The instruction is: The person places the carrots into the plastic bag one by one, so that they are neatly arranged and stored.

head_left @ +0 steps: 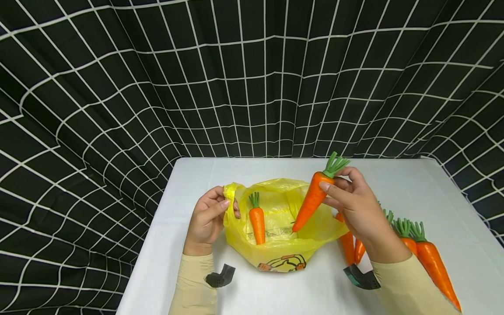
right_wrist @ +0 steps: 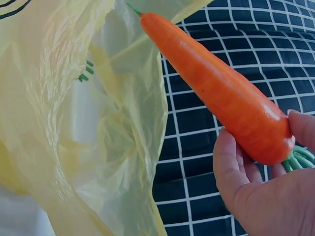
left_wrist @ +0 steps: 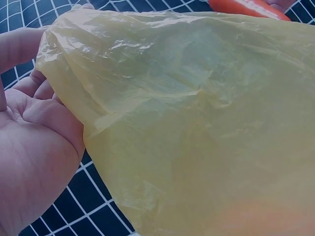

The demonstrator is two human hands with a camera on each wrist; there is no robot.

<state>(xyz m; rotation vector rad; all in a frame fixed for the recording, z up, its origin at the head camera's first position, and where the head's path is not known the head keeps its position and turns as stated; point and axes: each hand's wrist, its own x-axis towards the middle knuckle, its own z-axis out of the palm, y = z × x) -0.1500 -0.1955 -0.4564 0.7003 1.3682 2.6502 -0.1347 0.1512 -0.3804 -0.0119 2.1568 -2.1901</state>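
A yellow plastic bag [head_left: 271, 252] stands on the table with its mouth spread wide. My left hand [head_left: 208, 216] pinches the bag's left rim between thumb and fingers; the left wrist view shows the stretched film of the bag [left_wrist: 187, 113] beside the palm. Inside the bag lies one orange carrot [head_left: 257, 224] with a green top. My right hand [head_left: 356, 210] grips another carrot [head_left: 311, 199] near its leafy end, held tilted over the right side of the opening with its tip pointing down into the bag. In the right wrist view this carrot [right_wrist: 221, 91] appears whole.
Several more carrots [head_left: 435, 262] lie on the white table [head_left: 275, 293] at the right, partly hidden behind the right hand and forearm. A black curtain with a white grid [head_left: 252, 87] surrounds the table at the back and sides.
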